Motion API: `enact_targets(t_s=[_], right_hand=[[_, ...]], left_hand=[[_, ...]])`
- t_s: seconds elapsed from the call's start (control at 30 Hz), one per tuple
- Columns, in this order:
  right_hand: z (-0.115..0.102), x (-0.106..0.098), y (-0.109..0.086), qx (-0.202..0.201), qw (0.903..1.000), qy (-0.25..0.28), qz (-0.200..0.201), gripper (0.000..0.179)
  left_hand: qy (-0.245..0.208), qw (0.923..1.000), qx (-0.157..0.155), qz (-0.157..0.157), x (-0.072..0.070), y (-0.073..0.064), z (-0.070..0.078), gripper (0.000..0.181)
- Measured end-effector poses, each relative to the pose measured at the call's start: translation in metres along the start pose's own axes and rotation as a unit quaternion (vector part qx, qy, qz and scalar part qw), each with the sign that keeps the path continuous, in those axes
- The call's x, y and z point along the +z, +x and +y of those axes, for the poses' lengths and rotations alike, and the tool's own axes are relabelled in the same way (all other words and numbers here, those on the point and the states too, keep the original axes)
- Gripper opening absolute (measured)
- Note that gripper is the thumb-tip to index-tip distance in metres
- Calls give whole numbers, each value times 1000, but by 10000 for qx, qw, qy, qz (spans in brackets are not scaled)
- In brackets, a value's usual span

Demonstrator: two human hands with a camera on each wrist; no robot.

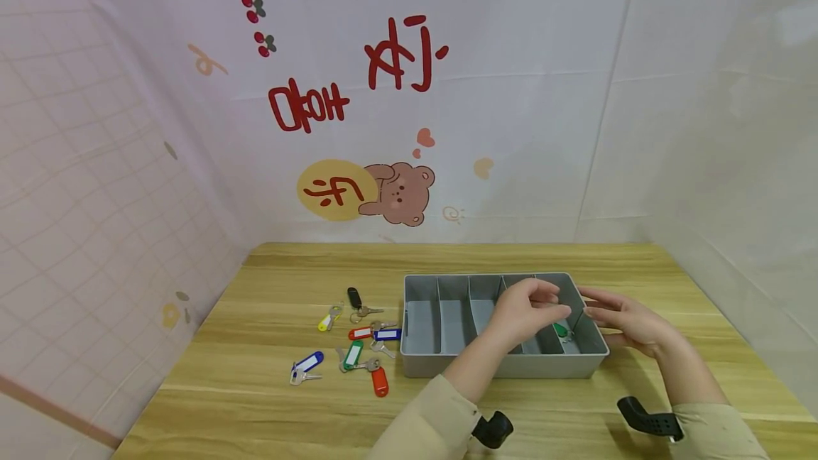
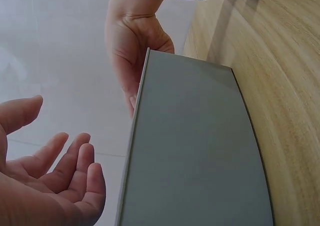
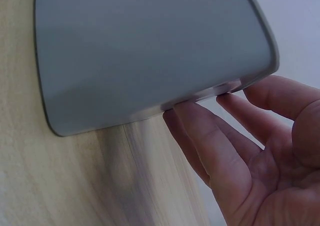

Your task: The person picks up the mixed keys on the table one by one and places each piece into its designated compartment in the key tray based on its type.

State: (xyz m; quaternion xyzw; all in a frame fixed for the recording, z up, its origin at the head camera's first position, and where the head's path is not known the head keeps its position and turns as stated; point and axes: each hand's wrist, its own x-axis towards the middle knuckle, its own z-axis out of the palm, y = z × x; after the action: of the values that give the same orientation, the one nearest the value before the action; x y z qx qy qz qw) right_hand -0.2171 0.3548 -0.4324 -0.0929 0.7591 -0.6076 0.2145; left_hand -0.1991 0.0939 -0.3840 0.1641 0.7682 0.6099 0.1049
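A grey divided tray (image 1: 505,366) stands on the wooden table. In its rightmost compartment lies a green key tag (image 1: 560,330) with a key beside it. My left hand (image 1: 527,314) hovers over the right part of the tray, fingers loosely bent and nothing visible between them. In the left wrist view that hand (image 2: 52,181) is apart from the tray wall (image 2: 195,146). My right hand (image 1: 633,321) touches the tray's right end from outside; in the right wrist view its fairly straight fingers (image 3: 212,151) rest against the end wall.
Left of the tray lie several keys with tags: black (image 1: 354,297), yellow (image 1: 326,321), red (image 1: 361,333), blue (image 1: 387,334), green (image 1: 353,354), another blue (image 1: 309,362) and another red (image 1: 380,381). A printed white cloth (image 1: 511,105) hangs behind the table (image 1: 224,403).
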Motion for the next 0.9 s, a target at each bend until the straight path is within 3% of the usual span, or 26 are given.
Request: enact_targets(t_s=[0.47,0.9], right_hand=[[0,-2,0,-101,9994,303,-118,59],[0,1,0,-82,9996,284,13,62]], left_hand=[[35,9990,324,-300,-23,-11,-11,31],[833,9934,710,-334,-53,-14,-18,32]])
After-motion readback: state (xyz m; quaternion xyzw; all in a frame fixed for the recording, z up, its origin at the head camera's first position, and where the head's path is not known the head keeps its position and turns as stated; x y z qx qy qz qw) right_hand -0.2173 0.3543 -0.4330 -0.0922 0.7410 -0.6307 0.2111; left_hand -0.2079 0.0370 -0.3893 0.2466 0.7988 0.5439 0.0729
